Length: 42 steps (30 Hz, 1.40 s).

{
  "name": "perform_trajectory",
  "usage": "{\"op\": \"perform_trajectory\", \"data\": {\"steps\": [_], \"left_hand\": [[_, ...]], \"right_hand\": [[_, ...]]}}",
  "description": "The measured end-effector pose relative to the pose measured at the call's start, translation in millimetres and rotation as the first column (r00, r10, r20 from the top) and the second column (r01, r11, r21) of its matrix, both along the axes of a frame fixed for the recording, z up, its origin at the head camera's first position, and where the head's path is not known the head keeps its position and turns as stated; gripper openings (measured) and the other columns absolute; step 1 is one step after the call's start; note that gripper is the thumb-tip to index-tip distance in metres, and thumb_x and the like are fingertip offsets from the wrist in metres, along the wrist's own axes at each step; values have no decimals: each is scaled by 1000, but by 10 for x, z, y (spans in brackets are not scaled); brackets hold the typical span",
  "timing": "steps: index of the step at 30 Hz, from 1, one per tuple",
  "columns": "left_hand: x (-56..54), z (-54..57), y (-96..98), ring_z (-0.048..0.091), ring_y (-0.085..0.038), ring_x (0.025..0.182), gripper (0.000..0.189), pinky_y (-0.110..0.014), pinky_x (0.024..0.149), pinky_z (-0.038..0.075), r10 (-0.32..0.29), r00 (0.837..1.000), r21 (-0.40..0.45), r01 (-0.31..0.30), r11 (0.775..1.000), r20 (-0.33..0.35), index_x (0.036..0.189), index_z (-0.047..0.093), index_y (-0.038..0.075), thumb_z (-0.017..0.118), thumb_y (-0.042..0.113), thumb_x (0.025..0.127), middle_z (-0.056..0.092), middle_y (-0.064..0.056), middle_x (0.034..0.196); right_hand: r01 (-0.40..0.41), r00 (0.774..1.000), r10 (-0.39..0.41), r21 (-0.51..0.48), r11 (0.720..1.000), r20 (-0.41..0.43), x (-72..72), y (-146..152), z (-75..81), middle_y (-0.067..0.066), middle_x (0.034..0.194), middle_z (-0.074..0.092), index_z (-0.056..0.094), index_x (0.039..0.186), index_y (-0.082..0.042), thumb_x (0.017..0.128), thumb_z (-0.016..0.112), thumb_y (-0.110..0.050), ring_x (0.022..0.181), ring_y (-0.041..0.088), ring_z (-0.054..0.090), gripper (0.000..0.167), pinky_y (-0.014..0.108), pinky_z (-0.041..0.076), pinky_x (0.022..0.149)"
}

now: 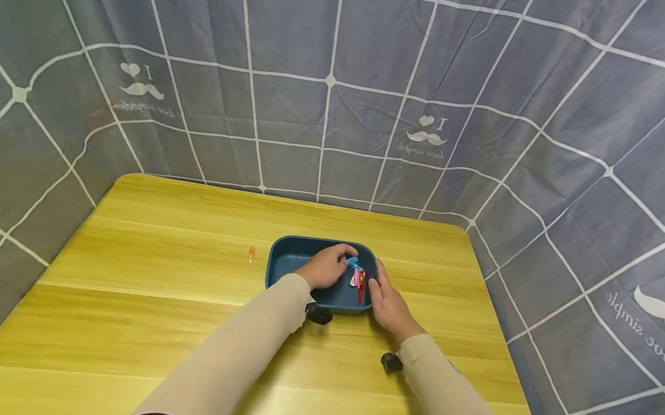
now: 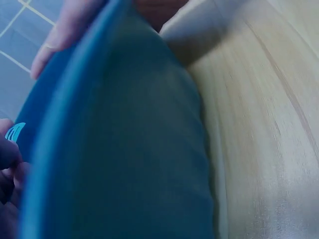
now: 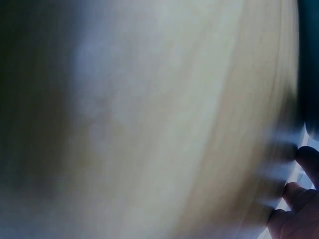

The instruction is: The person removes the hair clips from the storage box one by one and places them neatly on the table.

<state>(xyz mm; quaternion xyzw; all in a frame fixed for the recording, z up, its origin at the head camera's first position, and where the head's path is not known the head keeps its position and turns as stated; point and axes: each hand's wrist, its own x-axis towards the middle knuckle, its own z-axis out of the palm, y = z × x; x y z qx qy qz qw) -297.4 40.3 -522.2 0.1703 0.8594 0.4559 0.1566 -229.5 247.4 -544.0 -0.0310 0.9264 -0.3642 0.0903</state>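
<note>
A dark blue rectangular tray (image 1: 293, 238) sits on the table. My left hand (image 1: 326, 269) reaches over its near rim and pinches a blue slotted hair clip (image 1: 354, 262), whose end (image 2: 15, 132) shows beside the fingertips in the left wrist view. Just below that clip, a pink clip (image 1: 355, 277) and a long red clip (image 1: 361, 290) lie at the tray's right end. My right hand (image 1: 390, 305) holds this end from outside, its thumb at the rim and fingers along the wall. Part of the right hand's fingers (image 3: 299, 196) appears in the right wrist view.
A small orange clip (image 1: 251, 254) lies on the wooden table (image 1: 167, 271), left of the tray. Grey checked curtains (image 1: 293, 115) hang behind the table and along both sides.
</note>
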Motion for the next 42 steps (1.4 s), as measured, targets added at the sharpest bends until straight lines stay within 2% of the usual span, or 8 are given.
{"op": "perform_trajectory", "data": {"steps": [3, 6, 12, 18, 28, 33, 36, 42], "left_hand": [[5, 41, -43, 60, -27, 111, 39, -41, 97, 47, 22, 1000, 45, -22, 999, -1, 146, 62, 23, 43, 17, 112, 59, -8, 150], [13, 94, -80, 59, -25, 114, 39, -40, 99, 46, 43, 999, 81, -43, 996, 0, 144, 64, 25, 43, 18, 112, 58, -5, 153], [44, 211, -168, 60, -27, 103, 37, -42, 93, 48, 63, 998, 132, -65, 989, 23, 140, 67, 16, 42, 21, 113, 65, -11, 141], [70, 292, -267, 62, -25, 114, 36, -46, 103, 53, 84, 996, 167, -84, 982, 5, 139, 67, 12, 46, 23, 113, 65, -10, 143], [116, 437, -436, 62, -34, 104, 32, -33, 81, 51, 111, 993, 262, -115, 958, 33, 136, 69, 14, 48, 21, 113, 68, -12, 120], [120, 530, -551, 52, -23, 79, 31, -28, 62, 39, 159, 986, 288, -166, 943, 49, 134, 72, 17, 49, 21, 113, 64, -5, 98], [110, 560, -642, 46, -19, 71, 30, -27, 57, 35, 188, 982, 294, -188, 937, 30, 132, 73, 17, 51, 21, 112, 62, -10, 94], [117, 625, -877, 57, -23, 86, 31, -27, 65, 42, 236, 972, 263, -223, 939, -17, 135, 72, 19, 54, 25, 111, 68, -8, 109]], "right_hand": [[-3, 1000, 3, -3, 1000, 0, -8, -6, 13, 25, 165, 40, 6, 172, -27, 116, 30, -41, 148, 51, 44, 62, 65, 31, 123], [-2, 1000, 2, -3, 1000, -5, -15, -5, 15, 25, 164, 40, 7, 172, -26, 116, 30, -41, 147, 52, 45, 62, 67, 31, 123], [-1, 1000, 1, 9, 1000, -4, -11, 1, 18, 25, 164, 41, 7, 171, -24, 116, 30, -42, 146, 52, 46, 63, 68, 33, 121], [-1, 1000, 1, 5, 1000, 4, 1, 10, 34, 23, 166, 39, 7, 171, -25, 116, 31, -43, 147, 52, 45, 63, 67, 32, 122], [5, 1000, -5, 10, 1000, 2, 17, 9, 16, 23, 166, 39, 8, 171, -27, 116, 32, -41, 146, 53, 45, 62, 68, 32, 121], [0, 1000, 0, 3, 1000, 4, 15, 9, 6, 23, 166, 39, 6, 171, -29, 116, 32, -42, 146, 52, 45, 63, 67, 32, 122], [-7, 1000, 7, 2, 1000, -7, 13, 14, -1, 23, 166, 39, 7, 171, -27, 116, 33, -41, 145, 52, 46, 63, 67, 33, 122], [-10, 1000, 10, -7, 1000, -23, 9, 22, -17, 23, 165, 40, 11, 171, -23, 116, 35, -40, 144, 53, 48, 63, 66, 35, 121]]}}
